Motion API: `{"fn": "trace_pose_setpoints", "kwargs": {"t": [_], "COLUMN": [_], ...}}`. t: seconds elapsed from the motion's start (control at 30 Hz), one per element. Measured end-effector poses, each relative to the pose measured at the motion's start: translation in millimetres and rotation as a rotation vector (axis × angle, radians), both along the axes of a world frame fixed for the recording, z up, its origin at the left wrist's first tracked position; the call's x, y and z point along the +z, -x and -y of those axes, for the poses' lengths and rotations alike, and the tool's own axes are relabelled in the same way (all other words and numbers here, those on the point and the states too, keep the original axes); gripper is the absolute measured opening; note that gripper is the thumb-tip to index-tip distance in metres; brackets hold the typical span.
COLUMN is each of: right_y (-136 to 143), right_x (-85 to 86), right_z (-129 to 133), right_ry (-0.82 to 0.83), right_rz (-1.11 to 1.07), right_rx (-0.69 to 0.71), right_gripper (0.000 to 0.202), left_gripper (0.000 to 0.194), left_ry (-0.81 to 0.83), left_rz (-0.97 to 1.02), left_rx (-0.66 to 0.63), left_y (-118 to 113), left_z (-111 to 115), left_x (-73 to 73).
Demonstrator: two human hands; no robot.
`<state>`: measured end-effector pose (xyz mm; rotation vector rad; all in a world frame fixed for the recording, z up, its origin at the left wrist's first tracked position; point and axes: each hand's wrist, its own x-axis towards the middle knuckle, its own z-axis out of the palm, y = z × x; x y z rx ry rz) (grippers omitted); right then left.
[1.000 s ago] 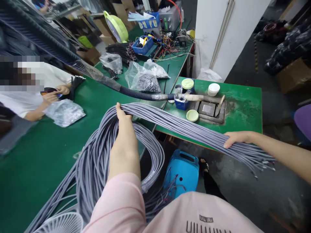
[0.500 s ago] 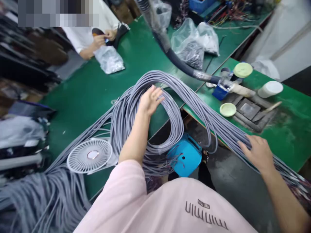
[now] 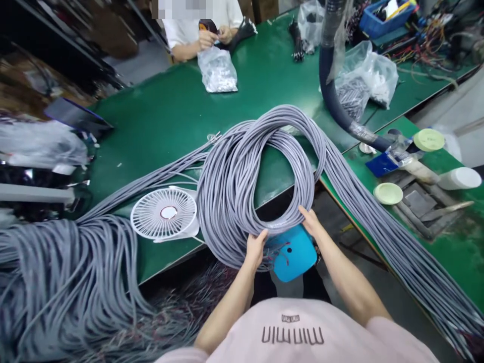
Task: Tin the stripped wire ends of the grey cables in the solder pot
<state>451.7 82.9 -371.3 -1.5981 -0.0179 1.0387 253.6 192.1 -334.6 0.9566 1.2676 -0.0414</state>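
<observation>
A thick coil of grey cable [image 3: 224, 196] lies on the green table and hangs over its near edge. My left hand [image 3: 257, 247] grips the coil's lower rim, thumb on top and fingers hidden beneath. To the right, my right hand [image 3: 310, 221] holds the same rim, its fingers partly under the cables. From the coil, a long bundle of grey cables [image 3: 378, 214] runs down to the right along the table. A white fan [image 3: 164, 214] lies at the coil's left side. Below my hands is a blue stool [image 3: 297, 264], with loose cable ends over it.
A heap of grey cables [image 3: 68, 272] hangs at the left. Across the table a person's hands [image 3: 215, 38] work above a clear plastic bag [image 3: 217, 70]. A dark hose [image 3: 336, 101] curves down on the right, near a soldering area with pale green lids [image 3: 388, 193].
Both my hands have moved to the coil's lower rim: the left down from inside the loop, the right leftward off the long bundle. The view has shifted, and the coil looks rounder.
</observation>
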Motion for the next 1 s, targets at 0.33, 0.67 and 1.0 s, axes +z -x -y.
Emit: {"fn": "trace_pose_setpoints", "kwargs": {"t": [0.33,0.67,1.0], "right_y": [-38.6,-108.2,-67.7], "right_x": [32.6,23.9,-23.8], "right_z": [-24.9,-80.2,7.7], "right_ry": [0.025,0.216,0.287], "right_rz": [0.163,0.158,0.115], "right_rx": [-0.079,0.169,0.142], "right_gripper": [0.063,0.056,0.054], "left_gripper": [0.04,0.033,0.035], "left_ry": [-0.444,-0.345,-0.339], "left_rz": [0.085,0.098,0.029], "left_rx": [0.057,0.035,0.024], "left_y": [-35.5,-111.6,-96.8], "left_z": [-59.1,-179.9,-182.4], "left_x": [47.9,12.3,-8.6]}}
